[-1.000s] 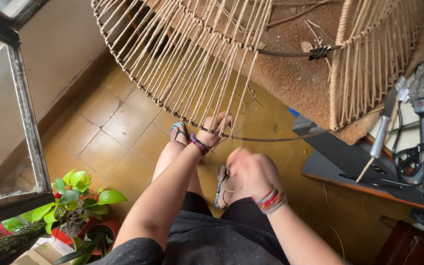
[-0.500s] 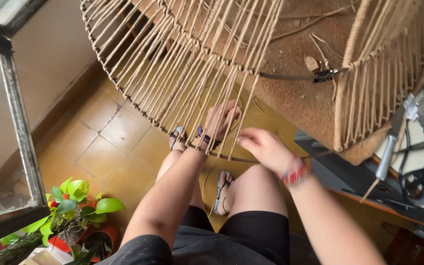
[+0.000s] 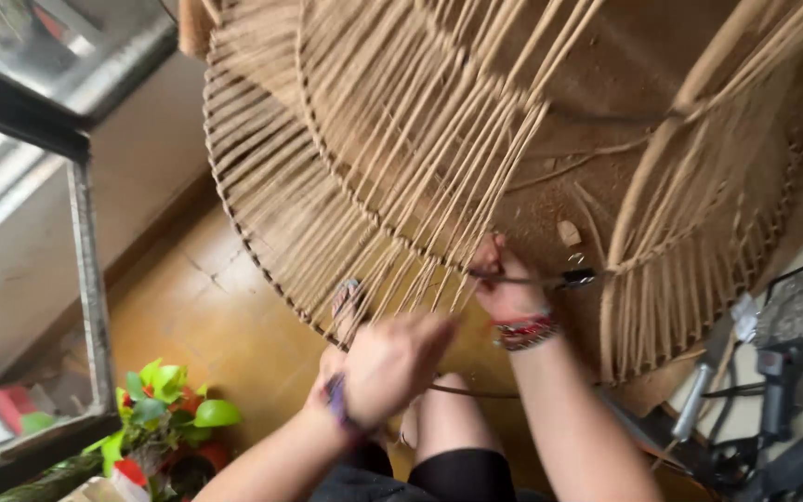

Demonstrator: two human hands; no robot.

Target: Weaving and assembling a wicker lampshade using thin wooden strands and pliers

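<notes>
Since the earlier frame both hands have gone up into the weave; the right hand (image 3: 506, 284), which was out in open air at centre right, is now at the frame's lower ring, and the view has closed in on the work.

Right hand: fingers curled shut around the dark metal ring (image 3: 532, 277) at frame centre, just left of a small black clip (image 3: 578, 276). Red band on the wrist.

Left hand (image 3: 390, 364): lower centre, motion-blurred, fingers bunched at the hanging ends of the cord strands (image 3: 420, 186). Cannot tell whether it actually pinches one.

The woven cord frame (image 3: 346, 158) fills the upper centre and right, slanting strands running from top right down to a rim (image 3: 234, 214) that curves along its left edge. Both hands sit at its lower edge, touching it.

Room: open tiled floor (image 3: 197, 307) to the left of the rim, down to lower left. Under the hands, the person's knees and a sandalled foot (image 3: 348, 299) behind the strands.

Surroundings: a potted plant (image 3: 164, 414) in the lower left corner, a window frame (image 3: 85, 279) on the left, power tools (image 3: 773, 409) and cables crowded in at lower right, near the right forearm.
</notes>
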